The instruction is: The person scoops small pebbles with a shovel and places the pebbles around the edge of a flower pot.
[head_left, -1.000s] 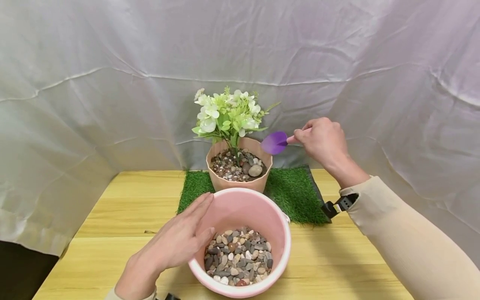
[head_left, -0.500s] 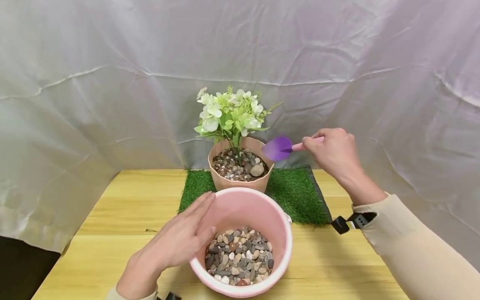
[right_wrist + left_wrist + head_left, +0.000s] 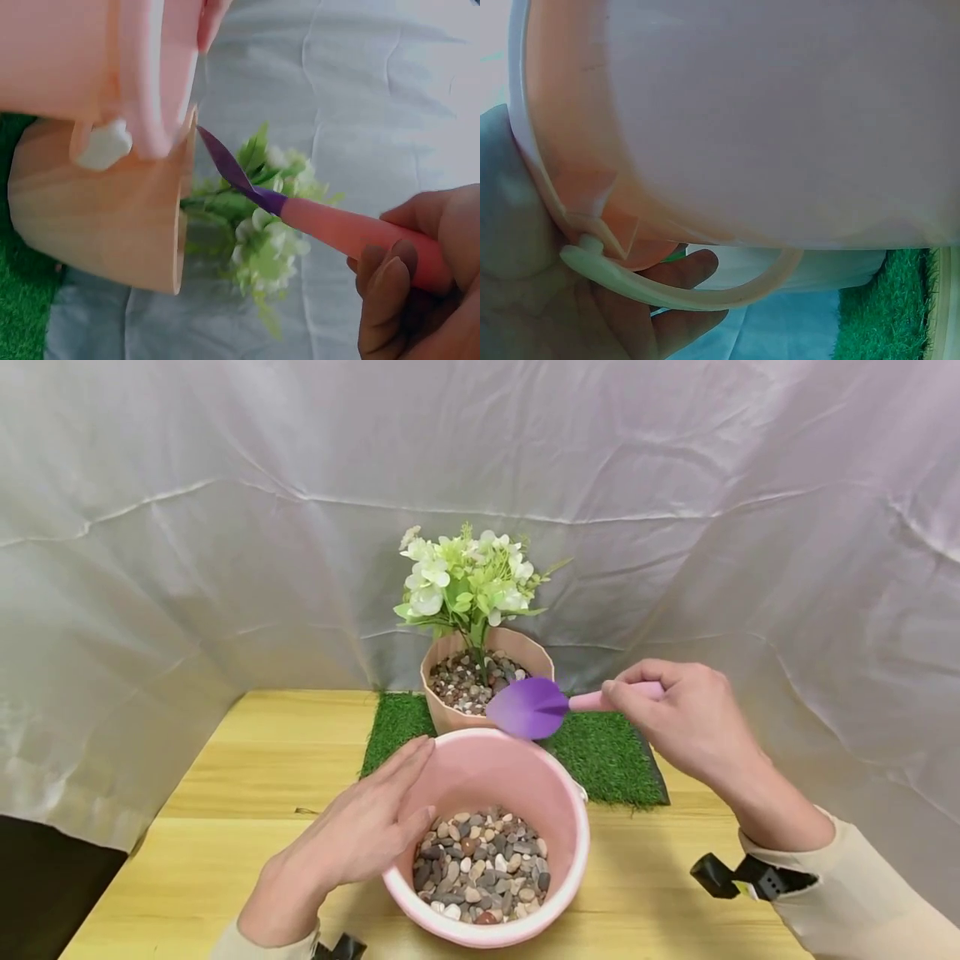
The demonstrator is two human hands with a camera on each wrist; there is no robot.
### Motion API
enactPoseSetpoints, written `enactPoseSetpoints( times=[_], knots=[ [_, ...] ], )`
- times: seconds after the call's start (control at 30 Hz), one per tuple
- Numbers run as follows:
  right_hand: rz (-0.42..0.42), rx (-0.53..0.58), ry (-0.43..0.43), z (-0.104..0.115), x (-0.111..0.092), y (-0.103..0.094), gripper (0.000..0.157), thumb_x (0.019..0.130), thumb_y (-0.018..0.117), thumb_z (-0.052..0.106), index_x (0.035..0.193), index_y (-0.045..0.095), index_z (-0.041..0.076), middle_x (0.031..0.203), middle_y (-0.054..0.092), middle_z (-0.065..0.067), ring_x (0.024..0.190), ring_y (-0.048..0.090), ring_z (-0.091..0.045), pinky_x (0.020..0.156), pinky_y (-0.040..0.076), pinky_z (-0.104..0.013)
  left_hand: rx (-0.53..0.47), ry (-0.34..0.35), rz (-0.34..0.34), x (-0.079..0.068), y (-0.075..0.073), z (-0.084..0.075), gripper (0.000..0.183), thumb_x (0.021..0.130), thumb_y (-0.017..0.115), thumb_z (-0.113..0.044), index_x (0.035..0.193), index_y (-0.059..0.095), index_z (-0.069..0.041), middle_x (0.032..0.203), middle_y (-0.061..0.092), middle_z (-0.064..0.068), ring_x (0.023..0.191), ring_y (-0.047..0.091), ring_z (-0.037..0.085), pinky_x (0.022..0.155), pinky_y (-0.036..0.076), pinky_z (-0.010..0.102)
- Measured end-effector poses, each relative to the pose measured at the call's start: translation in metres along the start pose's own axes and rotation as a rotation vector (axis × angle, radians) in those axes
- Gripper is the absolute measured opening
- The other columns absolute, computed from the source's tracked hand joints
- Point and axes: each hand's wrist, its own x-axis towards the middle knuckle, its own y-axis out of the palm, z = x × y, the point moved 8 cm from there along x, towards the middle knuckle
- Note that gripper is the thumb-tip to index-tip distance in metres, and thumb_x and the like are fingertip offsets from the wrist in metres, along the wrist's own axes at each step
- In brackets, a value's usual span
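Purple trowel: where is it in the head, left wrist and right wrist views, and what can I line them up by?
Head: purple trowel right of centre, in the right hand.
Left wrist: not in it.
Right wrist: blade near the middle, handle running down to the right.
Shared landmark: pink bucket, bottom centre in head, filling most of left wrist, top left in right wrist.

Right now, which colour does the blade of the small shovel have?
The blade is purple, paler toward its tip; the head view shows it best.
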Motion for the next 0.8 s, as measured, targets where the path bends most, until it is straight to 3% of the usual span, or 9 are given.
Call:
enactPoseSetpoints(
  times=[0.13, 0.3, 0.5, 0.7, 0.8],
  knots=[
    [0.083, -0.002, -0.039, 0.014, -0.010, 0.012, 0.019, 0.103, 0.064, 0.037, 0.095, 0.078, 0.026, 0.092, 0.079, 0.024, 0.052, 0.039, -0.010, 0.049, 0.043, -0.032, 0.005, -0.001, -0.001, 0.001, -0.001, -0.001, 0.077, 0.106, 0.058, -0.036, 0.168, 0.022, -0.008, 0.177, 0.015, 0.006, 0.162, 0.022, 0.027, 0.131, 0.025, 0.050],
    [0.140, -0.132, -0.168, 0.029, -0.018, 0.034, 0.016, 0.098, 0.069, 0.027, 0.084, 0.076, 0.025, 0.076, 0.075, 0.019, 0.059, 0.051, -0.010, 0.058, 0.048, -0.029, 0.015, -0.016, 0.007, 0.003, -0.001, -0.002, 0.079, 0.105, 0.058, -0.038, 0.168, 0.020, -0.009, 0.177, 0.013, 0.006, 0.161, 0.023, 0.028, 0.131, 0.025, 0.051],
    [0.181, -0.255, -0.306, 0.035, -0.025, 0.065, 0.014, 0.095, 0.074, 0.030, 0.085, 0.075, 0.020, 0.068, 0.064, 0.015, 0.062, 0.057, -0.005, 0.057, 0.052, -0.028, 0.029, -0.026, 0.007, 0.004, -0.001, -0.003, 0.081, 0.104, 0.059, -0.039, 0.169, 0.021, -0.010, 0.177, 0.014, 0.006, 0.162, 0.023, 0.028, 0.131, 0.025, 0.051],
    [0.137, -0.387, -0.472, 0.042, -0.035, 0.091, 0.030, 0.095, 0.075, 0.027, 0.071, 0.057, 0.023, 0.062, 0.048, 0.013, 0.056, 0.046, -0.005, 0.049, 0.043, -0.023, 0.023, -0.031, 0.002, 0.003, -0.001, -0.003, 0.081, 0.104, 0.060, -0.040, 0.169, 0.020, -0.011, 0.177, 0.014, 0.006, 0.161, 0.026, 0.030, 0.130, 0.026, 0.053],
    [0.088, -0.433, -0.502, 0.046, -0.037, 0.097, 0.039, 0.095, 0.074, 0.027, 0.066, 0.049, 0.024, 0.060, 0.043, 0.012, 0.053, 0.041, -0.005, 0.045, 0.039, -0.023, 0.019, -0.035, 0.000, 0.003, 0.000, -0.002, 0.082, 0.104, 0.060, -0.040, 0.169, 0.020, -0.012, 0.177, 0.014, 0.005, 0.160, 0.026, 0.030, 0.130, 0.027, 0.053]
  ],
)
